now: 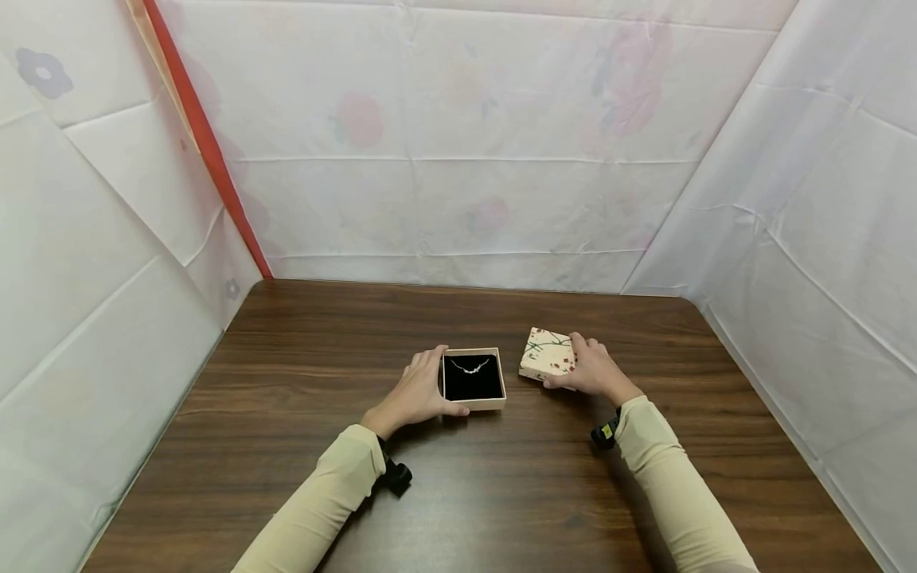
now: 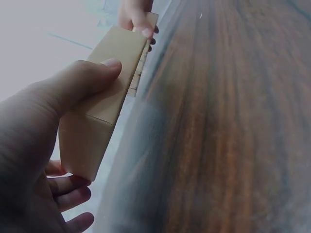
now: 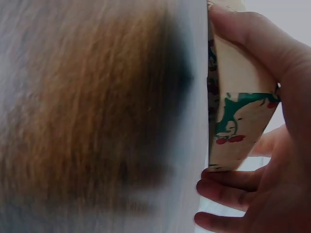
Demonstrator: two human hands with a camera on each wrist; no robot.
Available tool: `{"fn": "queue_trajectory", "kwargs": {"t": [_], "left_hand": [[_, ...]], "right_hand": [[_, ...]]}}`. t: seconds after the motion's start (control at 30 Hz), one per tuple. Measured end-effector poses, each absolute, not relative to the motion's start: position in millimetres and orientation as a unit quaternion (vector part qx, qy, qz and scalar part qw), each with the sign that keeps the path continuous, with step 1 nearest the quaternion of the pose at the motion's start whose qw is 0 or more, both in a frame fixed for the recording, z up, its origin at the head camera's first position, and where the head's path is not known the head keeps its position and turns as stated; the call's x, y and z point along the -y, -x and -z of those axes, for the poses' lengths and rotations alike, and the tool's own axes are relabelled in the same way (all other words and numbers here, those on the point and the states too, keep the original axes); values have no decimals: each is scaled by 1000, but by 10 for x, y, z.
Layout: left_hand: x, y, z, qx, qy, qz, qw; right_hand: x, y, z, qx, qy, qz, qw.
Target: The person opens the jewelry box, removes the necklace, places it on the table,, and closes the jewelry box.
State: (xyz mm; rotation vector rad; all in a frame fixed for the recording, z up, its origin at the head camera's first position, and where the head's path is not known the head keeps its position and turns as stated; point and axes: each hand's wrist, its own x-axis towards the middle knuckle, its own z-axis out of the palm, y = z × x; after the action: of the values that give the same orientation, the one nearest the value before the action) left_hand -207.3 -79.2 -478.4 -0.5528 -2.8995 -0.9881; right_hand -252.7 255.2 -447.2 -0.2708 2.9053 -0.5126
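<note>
A small cream jewelry box (image 1: 476, 405) stands on the table, lidless, with a black pad inside. Across the pad's upper part lies a silver necklace (image 1: 471, 369). My left hand (image 1: 418, 391) grips the box from its left side, thumb on the near wall and fingers at the far left corner. In the left wrist view the thumb presses the plain box wall (image 2: 104, 99). To the right, my right hand (image 1: 596, 372) holds the box lid (image 1: 548, 352), cream with red flowers and green stems, by its opposite sides. The right wrist view shows the lid (image 3: 238, 126) close to the table surface.
The dark wood-grain table (image 1: 473, 501) spreads around both hands. White patterned sheets hang behind it (image 1: 444, 207) and on both sides, with a red strip (image 1: 208, 143) at the back left corner. Black cameras are strapped to both wrists.
</note>
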Motion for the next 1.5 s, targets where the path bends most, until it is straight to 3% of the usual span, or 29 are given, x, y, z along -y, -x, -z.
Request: {"fn": "queue_trajectory", "kwargs": {"t": [0.6, 1.0, 1.5], "left_hand": [[765, 2045, 4724, 930, 179, 322, 11], [753, 2038, 4707, 928, 177, 326, 23], [763, 2020, 4734, 929, 174, 325, 23]], "right_hand": [[-2591, 2514, 4603, -984, 92, 131, 80], [-2631, 2482, 4602, -972, 91, 177, 128], [-2631, 2443, 4554, -966, 87, 213, 120]]}}
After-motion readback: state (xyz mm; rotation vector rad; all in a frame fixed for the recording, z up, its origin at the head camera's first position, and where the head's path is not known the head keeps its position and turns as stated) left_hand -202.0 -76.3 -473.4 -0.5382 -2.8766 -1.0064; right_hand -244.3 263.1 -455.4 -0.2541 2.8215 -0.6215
